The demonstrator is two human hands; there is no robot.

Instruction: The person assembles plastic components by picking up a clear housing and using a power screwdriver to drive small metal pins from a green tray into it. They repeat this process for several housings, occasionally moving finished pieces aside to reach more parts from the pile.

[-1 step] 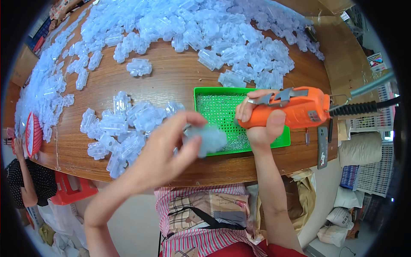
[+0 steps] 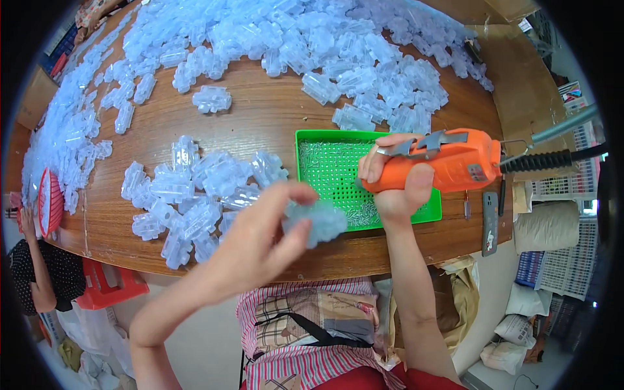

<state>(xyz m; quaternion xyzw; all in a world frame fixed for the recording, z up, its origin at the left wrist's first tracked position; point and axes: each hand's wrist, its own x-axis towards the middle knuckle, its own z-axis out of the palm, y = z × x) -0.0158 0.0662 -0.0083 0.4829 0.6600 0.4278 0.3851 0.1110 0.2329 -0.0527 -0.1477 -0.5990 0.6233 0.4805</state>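
My left hand (image 2: 257, 231) is closed on a clear bluish plastic part (image 2: 318, 221), pinched between thumb and fingers near the front edge of a green tray. The part is slightly blurred. My right hand (image 2: 400, 185) grips an orange electric screwdriver (image 2: 448, 166), with a grey lever along its top and a black cord at its back end. Its tip points left over the tray and is mostly hidden by my fingers. The green perforated tray (image 2: 374, 228) holds many small metal screws (image 2: 364, 214). A loose group of similar clear parts (image 2: 172, 185) lies left of my left hand.
A big heap of clear parts (image 2: 260, 26) covers the far side of the wooden table (image 2: 260, 104). At right lie a grey phone-like object (image 2: 489, 224) and a cardboard wall (image 2: 526, 84). Another person's arm (image 2: 40, 273) is by a red basket (image 2: 49, 201) at far left.
My left hand and the clear part have shifted slightly down and to the right. My right hand with the screwdriver is almost unmoved.
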